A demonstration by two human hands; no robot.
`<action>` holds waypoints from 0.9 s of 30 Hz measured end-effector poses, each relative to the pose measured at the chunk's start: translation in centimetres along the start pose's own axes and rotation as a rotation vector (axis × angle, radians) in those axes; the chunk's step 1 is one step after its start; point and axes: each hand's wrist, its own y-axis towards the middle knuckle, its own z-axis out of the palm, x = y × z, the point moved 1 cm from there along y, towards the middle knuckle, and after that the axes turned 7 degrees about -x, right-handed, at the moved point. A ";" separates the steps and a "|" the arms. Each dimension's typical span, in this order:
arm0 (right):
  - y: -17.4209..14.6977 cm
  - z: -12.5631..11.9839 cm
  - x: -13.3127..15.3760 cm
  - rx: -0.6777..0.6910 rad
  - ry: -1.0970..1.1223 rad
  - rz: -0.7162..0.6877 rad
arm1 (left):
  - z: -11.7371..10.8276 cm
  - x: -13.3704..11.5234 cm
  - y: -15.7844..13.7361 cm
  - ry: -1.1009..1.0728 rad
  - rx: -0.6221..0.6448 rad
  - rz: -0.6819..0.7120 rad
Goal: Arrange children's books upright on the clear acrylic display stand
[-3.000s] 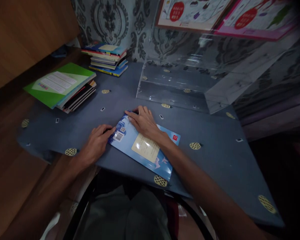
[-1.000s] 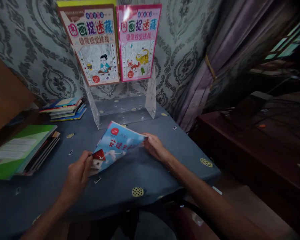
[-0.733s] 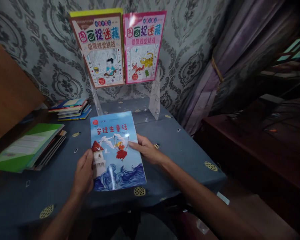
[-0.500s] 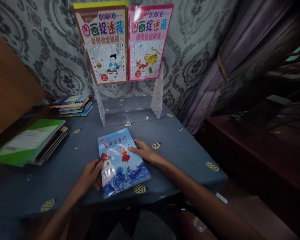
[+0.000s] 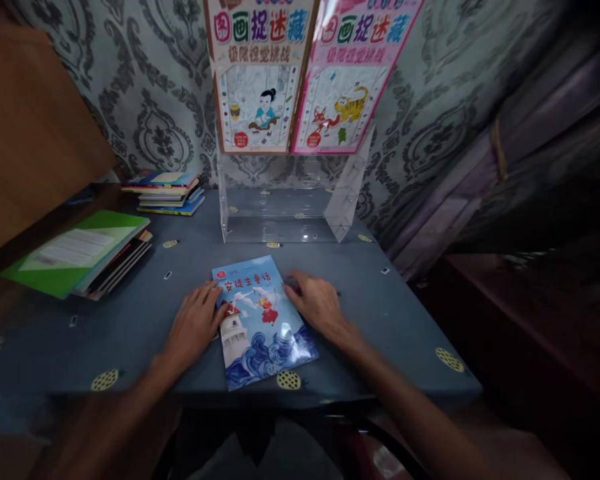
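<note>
Blue book [image 5: 260, 337] lay on table [image 5: 390, 320]. Left hand [image 5: 194, 321], part-spread, touched its ten-o'clock edge, gripping nothing; right hand [image 5: 319, 305] sat loosely curled at two o'clock, hold unclear.

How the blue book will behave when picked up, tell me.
The blue book looks thin, so it probably flexes if lifted by one edge. Bright glare on it suggests a glossy, perhaps slippery surface. Lying flat, it seems unlikely to tip.

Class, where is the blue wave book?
In the head view, left of centre, the blue book lies on the tablecloth between left hand and right hand, in front of the clear rack.
</note>
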 end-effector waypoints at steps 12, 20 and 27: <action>3.1 6.9 9.0 0.251 0.272 -0.672 | -0.1 -0.1 -0.4 -0.002 0.028 -0.033; 4.6 6.7 6.8 0.123 0.171 -0.611 | 0.2 0.1 -0.3 0.041 -0.011 0.006; 6.4 5.6 1.4 0.127 0.239 -0.523 | 0.0 -0.1 -0.3 0.022 -0.018 -0.006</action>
